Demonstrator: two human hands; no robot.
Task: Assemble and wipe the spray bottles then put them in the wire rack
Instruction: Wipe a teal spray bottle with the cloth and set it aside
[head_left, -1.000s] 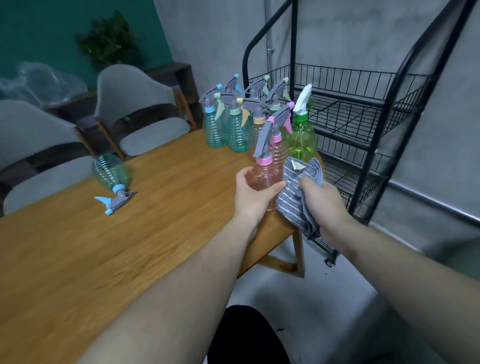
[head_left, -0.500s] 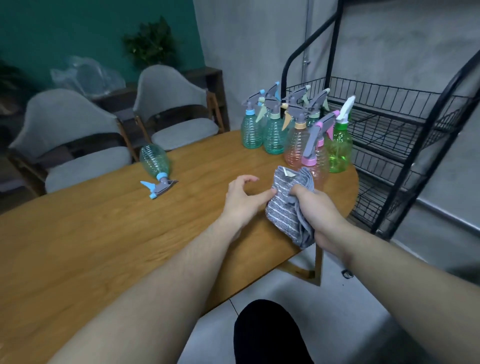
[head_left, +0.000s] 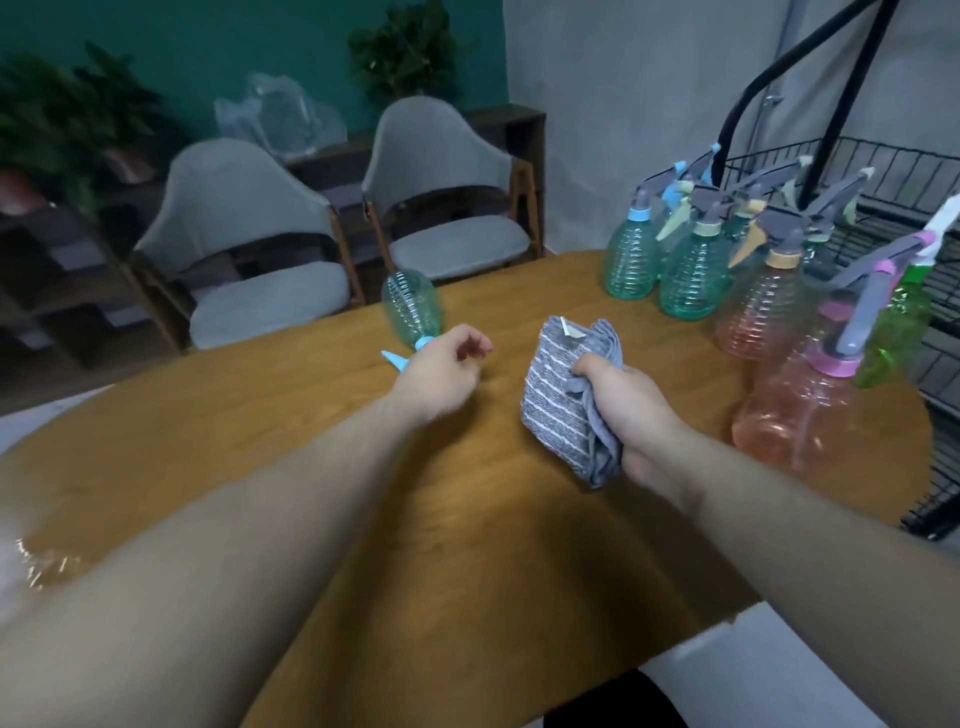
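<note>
No lettering to read anywhere here. The small white tag (head_left: 570, 328) sewn on the grey striped cloth (head_left: 558, 400) shows blank from this angle, and the clear plastic spray bottles (head_left: 691, 275) carry no labels.

**Layout of the worktop, head view**

On the worktop (head_left: 467, 545), the left hand (head_left: 441, 371) and the right hand (head_left: 631, 410) lie side by side, apart. The cloth (head_left: 566, 395) sits within the right fingers (head_left: 589, 366), between the two hands. Just beyond the left fingers (head_left: 475, 345) a fallen bottle (head_left: 410, 309) lies on its side, nozzle end toward those fingers, partly hidden by them. To the right of the right fingers stands the nearest upright bottle (head_left: 802, 410); behind it, a cluster of upright bottles (head_left: 691, 275) occupies the far right of the worktop. The wire rack (head_left: 883, 171) stands behind and right of the cluster. Two chairs (head_left: 249, 249) stand beyond the far edge.
</note>
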